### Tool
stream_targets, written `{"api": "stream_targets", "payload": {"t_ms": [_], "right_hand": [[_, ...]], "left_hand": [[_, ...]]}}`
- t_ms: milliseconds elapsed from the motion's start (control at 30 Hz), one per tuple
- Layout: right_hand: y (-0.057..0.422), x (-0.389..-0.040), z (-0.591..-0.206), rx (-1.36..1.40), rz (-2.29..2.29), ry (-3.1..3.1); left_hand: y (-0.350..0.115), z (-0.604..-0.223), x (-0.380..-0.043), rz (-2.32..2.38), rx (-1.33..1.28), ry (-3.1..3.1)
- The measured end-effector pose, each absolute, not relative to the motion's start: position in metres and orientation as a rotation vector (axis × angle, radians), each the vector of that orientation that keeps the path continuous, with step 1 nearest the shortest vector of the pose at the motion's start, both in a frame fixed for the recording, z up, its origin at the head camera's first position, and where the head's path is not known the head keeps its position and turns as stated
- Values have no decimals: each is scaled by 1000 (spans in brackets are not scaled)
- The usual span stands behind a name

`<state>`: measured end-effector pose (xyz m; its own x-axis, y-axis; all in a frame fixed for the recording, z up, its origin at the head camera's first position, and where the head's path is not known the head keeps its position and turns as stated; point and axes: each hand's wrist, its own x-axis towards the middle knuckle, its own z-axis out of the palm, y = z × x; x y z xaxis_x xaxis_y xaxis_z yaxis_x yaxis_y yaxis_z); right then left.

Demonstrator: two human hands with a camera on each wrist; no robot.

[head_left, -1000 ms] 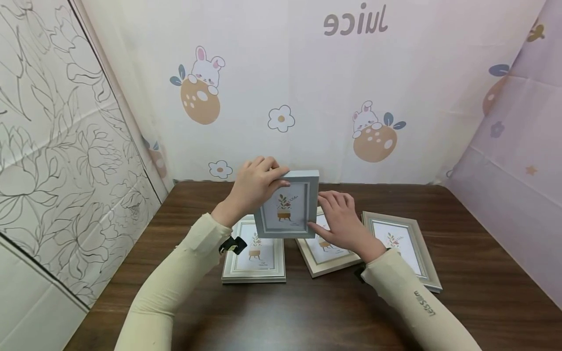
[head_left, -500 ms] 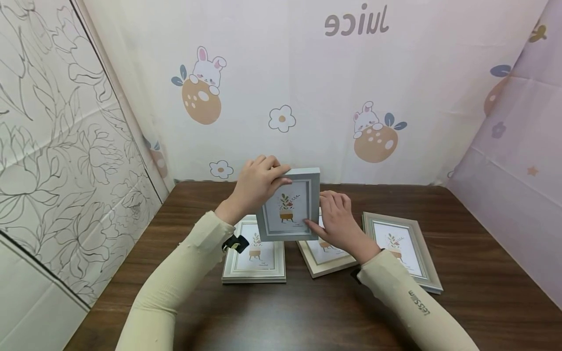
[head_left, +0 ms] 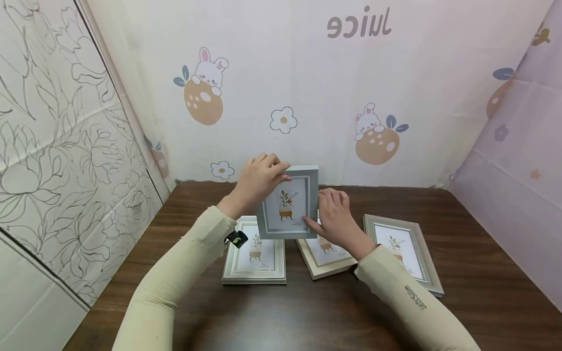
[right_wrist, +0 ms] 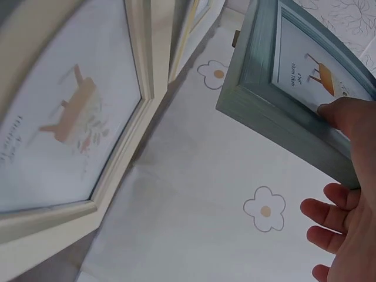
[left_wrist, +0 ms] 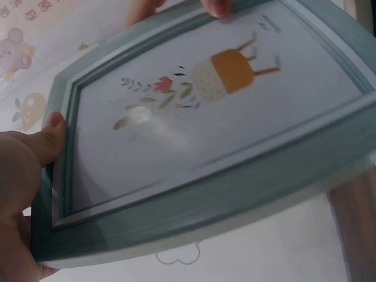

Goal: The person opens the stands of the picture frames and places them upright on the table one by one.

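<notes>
My left hand (head_left: 256,180) gripped the grey-blue picture frame (head_left: 289,202) upright at its top corner, my right hand (head_left: 335,222) pinched its lower edge, and only the right wrist view showed my thumb (right_wrist: 343,114) on the front.

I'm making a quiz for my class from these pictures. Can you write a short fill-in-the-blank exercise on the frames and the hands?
1. The left hand and right hand hold up a ____-coloured picture frame.
2. The number of frames lying flat on the table is ____.
3. The print in the held frame shows a potted ____.

Missing words: blue-grey; three; plant
</notes>
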<state>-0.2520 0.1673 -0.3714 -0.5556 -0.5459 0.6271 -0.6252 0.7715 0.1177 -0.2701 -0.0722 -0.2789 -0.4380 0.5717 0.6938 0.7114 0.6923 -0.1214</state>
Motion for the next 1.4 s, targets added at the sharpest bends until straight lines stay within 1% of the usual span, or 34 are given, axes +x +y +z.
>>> {"api": "stream_targets", "payload": {"t_ms": [400,700,1000,1200,1400], "right_hand": [[155,-268,-365,739,115,-2406],[138,-292,-363,586,83,-2467],[123,-321,-358,482,80,-2571],[112,-335,-363,395,90,-2688],[107,-342,-375,336,38,-2740]], "left_hand": [[-73,-281,-294,-154,-921,-2152],[-71,-280,-319,-65,-835,-2136],[-74,-280,-344,-81,-775,-2174],[-75,-284,-354,-70,-745,-2240],[-75,-296,-361,-57,-715,-2321]]}}
